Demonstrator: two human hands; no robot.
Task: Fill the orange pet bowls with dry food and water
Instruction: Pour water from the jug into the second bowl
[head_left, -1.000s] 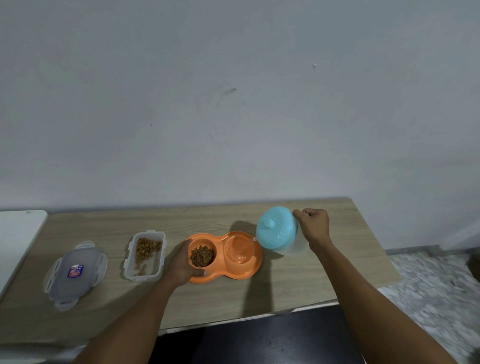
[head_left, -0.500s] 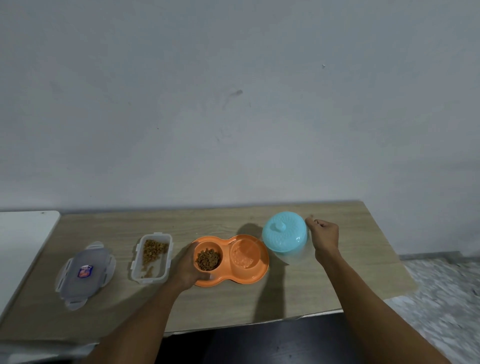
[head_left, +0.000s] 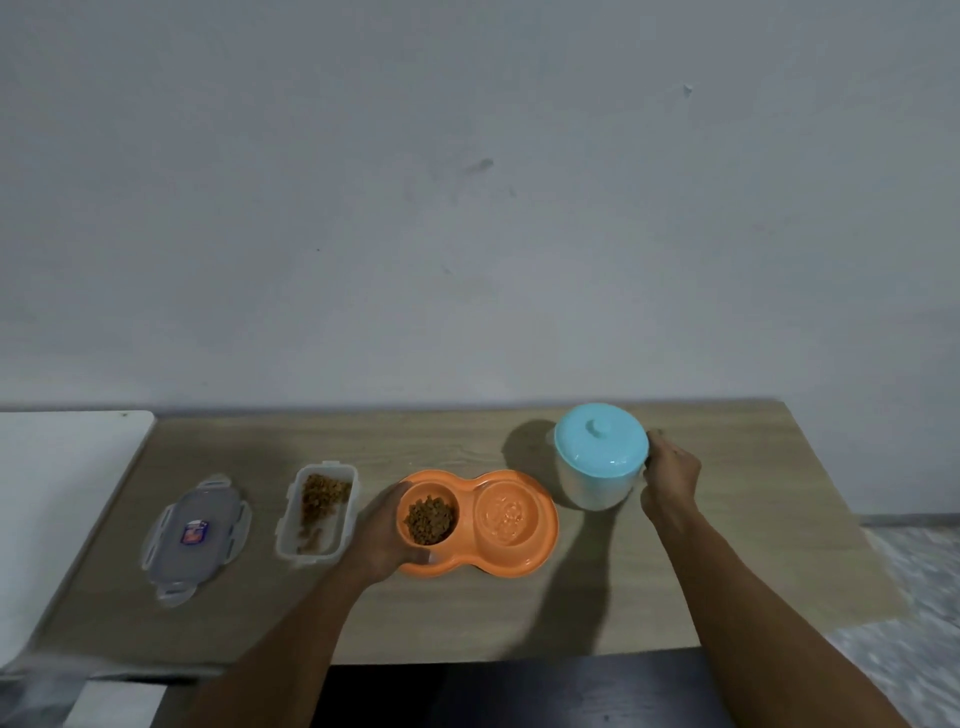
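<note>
An orange double pet bowl (head_left: 540, 545) lies on the wooden table (head_left: 727, 571). Its left cup holds brown dry food (head_left: 430, 521); its right cup (head_left: 505, 514) looks wet or filled with water. My left hand (head_left: 382, 535) grips the bowl's left end, thumb on the front rim. To the right stands a clear pitcher with a light blue lid (head_left: 600, 441), upright on the table. My right hand (head_left: 670, 475) holds its right side, where the handle is hidden behind the fingers.
A clear food container (head_left: 317, 512) with some kibble sits left of the bowl. Its lid (head_left: 195, 538) lies further left. A white surface (head_left: 57, 499) adjoins the table's left end. The wall runs right behind the table.
The pitcher went from tilted over the right cup to upright, and now stands on the table further right. My left hand kept its grip on the bowl.
</note>
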